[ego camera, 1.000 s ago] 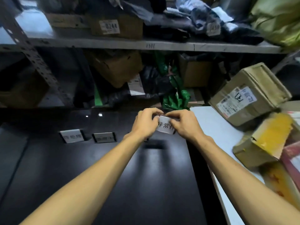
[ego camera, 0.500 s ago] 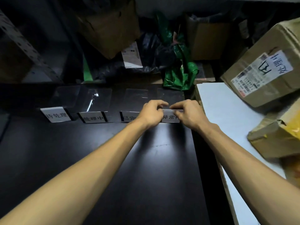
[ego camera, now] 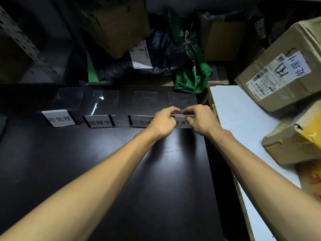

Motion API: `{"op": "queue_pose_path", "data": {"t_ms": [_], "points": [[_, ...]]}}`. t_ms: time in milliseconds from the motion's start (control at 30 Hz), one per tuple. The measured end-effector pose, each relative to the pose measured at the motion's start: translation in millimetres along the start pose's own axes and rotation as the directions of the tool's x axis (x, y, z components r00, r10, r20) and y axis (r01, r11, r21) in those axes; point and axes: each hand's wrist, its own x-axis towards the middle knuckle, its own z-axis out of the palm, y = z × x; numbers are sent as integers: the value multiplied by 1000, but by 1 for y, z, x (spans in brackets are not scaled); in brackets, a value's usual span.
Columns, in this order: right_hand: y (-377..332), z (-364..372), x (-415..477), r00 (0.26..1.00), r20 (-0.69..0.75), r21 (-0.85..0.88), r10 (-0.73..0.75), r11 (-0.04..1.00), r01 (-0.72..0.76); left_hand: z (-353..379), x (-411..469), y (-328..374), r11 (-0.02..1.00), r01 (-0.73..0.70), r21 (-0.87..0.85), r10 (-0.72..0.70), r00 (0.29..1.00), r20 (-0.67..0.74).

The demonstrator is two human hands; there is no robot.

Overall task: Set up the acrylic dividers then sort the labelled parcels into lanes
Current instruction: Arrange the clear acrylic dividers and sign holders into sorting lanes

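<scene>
Head view: our left hand (ego camera: 163, 122) and right hand (ego camera: 199, 119) both pinch the top of the label strip on the fourth acrylic divider (ego camera: 182, 101), which stands on the dark worktop (ego camera: 121, 171) just left of the white board (ego camera: 243, 119), with three more dividers (ego camera: 104, 103) further left of that board. We judge it light, stiff, slick and easily scratched, so we would grip its edges near the labelled base, not the clear face.

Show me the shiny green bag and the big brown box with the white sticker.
Shiny green plastic bag (ego camera: 192, 80): head view, lower bulge.
Big brown cardboard box (ego camera: 278, 75): head view, white sticker.
</scene>
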Motion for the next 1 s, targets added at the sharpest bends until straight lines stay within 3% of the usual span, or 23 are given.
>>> {"op": "queue_pose_path", "data": {"t_ms": [167, 333, 533, 667, 867, 1000], "points": [[-12, -2, -6, 999, 26, -19, -45, 999, 45, -8, -9, 4, 994, -17, 112, 0, 988, 153], [-53, -18, -12, 995, 10, 17, -101, 995, 101, -53, -26, 24, 986, -53, 159, 24, 983, 182], [-156, -38, -7, 979, -12, -35, -204, 978, 203, -164, -74, 23, 986, -91, 137, 84, 995, 58], [-241, -25, -1, 962, 18, -34, -272, 962, 272, -240, -115, -21, 1000, -28, 1, 28, 997, -73], [-339, 60, 13, 917, 113, -39, -381, 921, 388, -314, -136, -96, 992, 37, -120, -67, 964, -256], [-354, 125, 33, 920, 219, -133, -326, 924, 359, -330, -127, -138, 991, 33, -130, -72, 947, -313]]}}
